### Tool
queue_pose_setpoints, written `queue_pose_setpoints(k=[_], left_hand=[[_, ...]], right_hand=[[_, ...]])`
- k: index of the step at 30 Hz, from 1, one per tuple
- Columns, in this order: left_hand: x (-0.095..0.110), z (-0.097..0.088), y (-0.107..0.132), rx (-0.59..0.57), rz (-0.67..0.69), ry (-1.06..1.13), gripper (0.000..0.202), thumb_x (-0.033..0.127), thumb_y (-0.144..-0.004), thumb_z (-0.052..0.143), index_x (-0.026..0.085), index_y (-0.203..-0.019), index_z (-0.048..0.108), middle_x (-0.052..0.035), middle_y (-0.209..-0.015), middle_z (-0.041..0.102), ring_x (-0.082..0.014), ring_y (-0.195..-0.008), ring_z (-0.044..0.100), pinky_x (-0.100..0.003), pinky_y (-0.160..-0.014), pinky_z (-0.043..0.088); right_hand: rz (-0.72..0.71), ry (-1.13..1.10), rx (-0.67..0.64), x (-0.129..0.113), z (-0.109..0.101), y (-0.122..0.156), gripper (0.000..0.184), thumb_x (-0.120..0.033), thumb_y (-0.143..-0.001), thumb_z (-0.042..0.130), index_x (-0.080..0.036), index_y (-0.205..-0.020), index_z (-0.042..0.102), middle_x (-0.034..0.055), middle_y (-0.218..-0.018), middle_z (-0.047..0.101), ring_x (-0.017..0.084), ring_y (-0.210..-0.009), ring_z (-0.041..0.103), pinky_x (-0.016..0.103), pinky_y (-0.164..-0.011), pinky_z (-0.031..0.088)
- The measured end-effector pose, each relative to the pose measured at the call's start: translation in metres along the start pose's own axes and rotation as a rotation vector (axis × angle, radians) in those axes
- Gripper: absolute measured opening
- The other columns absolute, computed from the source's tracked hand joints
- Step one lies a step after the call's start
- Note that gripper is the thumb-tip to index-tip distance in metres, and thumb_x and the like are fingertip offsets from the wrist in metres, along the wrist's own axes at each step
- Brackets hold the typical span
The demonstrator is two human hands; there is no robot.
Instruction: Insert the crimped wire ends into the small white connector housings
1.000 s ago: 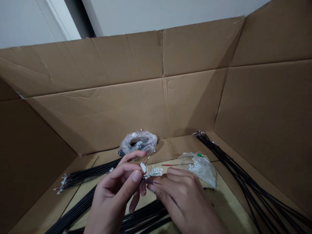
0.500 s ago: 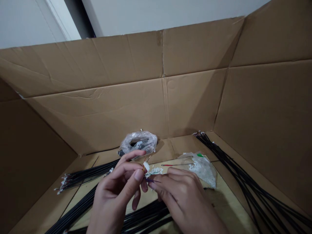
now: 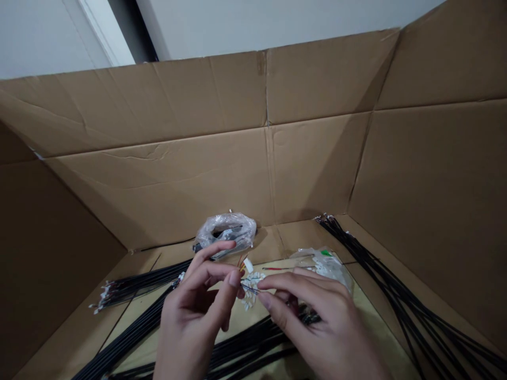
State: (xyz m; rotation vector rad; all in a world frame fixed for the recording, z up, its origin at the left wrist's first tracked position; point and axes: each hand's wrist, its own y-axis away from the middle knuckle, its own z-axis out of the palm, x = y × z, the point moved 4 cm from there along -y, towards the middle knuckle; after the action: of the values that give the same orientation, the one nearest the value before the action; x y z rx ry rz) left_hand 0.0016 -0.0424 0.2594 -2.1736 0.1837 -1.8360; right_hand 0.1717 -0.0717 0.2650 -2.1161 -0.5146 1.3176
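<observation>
My left hand (image 3: 202,301) pinches thin coloured wires between thumb and forefinger. A small white connector (image 3: 248,265) stands just past those fingertips, with orange and yellow wires (image 3: 242,262) beside it. My right hand (image 3: 317,311) has its thumb and forefinger closed on thin dark wires (image 3: 250,288) that run across the gap between the hands. The fingertips hide where the wires enter the connector. Behind the hands lies a loose pile of small white connectors (image 3: 250,301) on the board (image 3: 130,327).
Black cable bundles lie at the left (image 3: 146,282), under the hands (image 3: 245,351) and along the right (image 3: 368,264). A clear bag of white connectors (image 3: 335,264), a plastic-wrapped coil (image 3: 225,229) and a thin red-and-black tool (image 3: 273,268) lie farther back. Cardboard walls (image 3: 198,174) enclose the area.
My right hand has moved slightly right and opened its pinch outward along the dark wires. The connector at my left fingertips has turned and tilted the other way.
</observation>
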Motion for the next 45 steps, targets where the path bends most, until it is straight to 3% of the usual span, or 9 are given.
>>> queue_pose_setpoints(k=[6,9,12,15,23,26,29,31,45], left_hand=[[0.001,-0.001,0.003,-0.005,-0.012,-0.008,0.032,0.049,-0.087,0.077,0.022,-0.07,0.076,-0.0106,-0.13,0.069,-0.0196,-0.081,0.072,-0.019,-0.041,0.041],[0.004,-0.001,0.004,-0.006,0.018,-0.001,0.03,0.047,-0.087,0.078,0.023,-0.068,0.075,-0.0101,-0.128,0.069,-0.0265,-0.105,0.072,-0.018,-0.045,0.045],[0.005,0.001,0.004,-0.03,0.04,-0.003,0.026,0.043,-0.088,0.077,0.026,-0.069,0.077,-0.0095,-0.128,0.07,-0.0299,-0.131,0.062,-0.017,-0.059,0.054],[0.004,0.001,0.003,-0.038,0.041,0.005,0.025,0.043,-0.089,0.076,0.027,-0.07,0.078,-0.0093,-0.129,0.07,-0.0298,-0.134,0.059,-0.018,-0.063,0.056],[0.004,0.001,0.0,-0.064,0.013,0.015,0.034,0.049,-0.087,0.076,0.024,-0.065,0.074,-0.0106,-0.13,0.07,-0.0311,-0.121,0.065,-0.017,-0.048,0.045],[0.004,0.0,0.0,-0.06,0.012,0.01,0.036,0.051,-0.087,0.076,0.023,-0.065,0.074,-0.0108,-0.127,0.071,-0.0237,-0.094,0.071,-0.019,-0.045,0.042],[0.002,-0.001,0.001,-0.06,0.003,0.014,0.035,0.053,-0.087,0.076,0.023,-0.068,0.075,-0.0098,-0.127,0.071,-0.0122,-0.064,0.061,-0.02,-0.042,0.039],[0.001,-0.002,0.001,-0.062,0.008,0.014,0.035,0.052,-0.087,0.076,0.022,-0.069,0.075,-0.0096,-0.126,0.072,-0.0088,-0.056,0.054,-0.021,-0.041,0.039],[0.001,-0.004,-0.001,-0.075,0.057,0.026,0.036,0.054,-0.089,0.075,0.023,-0.07,0.076,-0.0087,-0.124,0.073,-0.0056,-0.048,0.051,-0.021,-0.039,0.044]], right_hand=[[-0.045,0.022,0.055,-0.002,-0.002,0.0,0.014,-0.017,-0.097,0.07,-0.025,-0.089,0.078,-0.0058,-0.081,0.083,0.013,-0.068,0.077,0.023,-0.073,0.06],[-0.084,0.037,0.077,-0.006,-0.004,0.002,0.014,-0.014,-0.097,0.069,-0.023,-0.09,0.077,-0.0059,-0.079,0.082,0.013,-0.068,0.077,0.023,-0.075,0.06],[-0.13,0.076,0.075,-0.01,-0.004,0.003,0.014,-0.012,-0.097,0.068,-0.022,-0.091,0.075,-0.0053,-0.078,0.081,0.012,-0.069,0.078,0.023,-0.079,0.06],[-0.159,0.114,0.071,-0.011,-0.003,0.003,0.015,-0.013,-0.099,0.066,-0.021,-0.09,0.075,-0.004,-0.072,0.078,0.013,-0.067,0.076,0.025,-0.077,0.06],[-0.205,0.063,0.099,-0.012,-0.003,-0.003,0.018,-0.007,-0.097,0.067,-0.02,-0.088,0.075,-0.0033,-0.075,0.079,0.013,-0.067,0.076,0.025,-0.073,0.057],[-0.244,0.082,0.101,-0.013,-0.002,-0.002,0.02,-0.01,-0.1,0.064,-0.019,-0.087,0.076,-0.0013,-0.069,0.076,0.015,-0.062,0.073,0.027,-0.067,0.056],[-0.275,0.071,0.113,-0.014,-0.001,-0.002,0.021,-0.011,-0.101,0.063,-0.019,-0.086,0.075,-0.0001,-0.071,0.077,0.015,-0.059,0.071,0.028,-0.062,0.054],[-0.295,0.065,0.126,-0.014,-0.001,-0.003,0.021,-0.011,-0.101,0.063,-0.018,-0.086,0.075,-0.0001,-0.071,0.077,0.014,-0.059,0.07,0.028,-0.061,0.054],[-0.318,0.086,0.131,-0.017,0.001,-0.004,0.023,-0.012,-0.102,0.063,-0.017,-0.083,0.074,-0.003,-0.064,0.071,0.013,-0.059,0.072,0.026,-0.064,0.055]])
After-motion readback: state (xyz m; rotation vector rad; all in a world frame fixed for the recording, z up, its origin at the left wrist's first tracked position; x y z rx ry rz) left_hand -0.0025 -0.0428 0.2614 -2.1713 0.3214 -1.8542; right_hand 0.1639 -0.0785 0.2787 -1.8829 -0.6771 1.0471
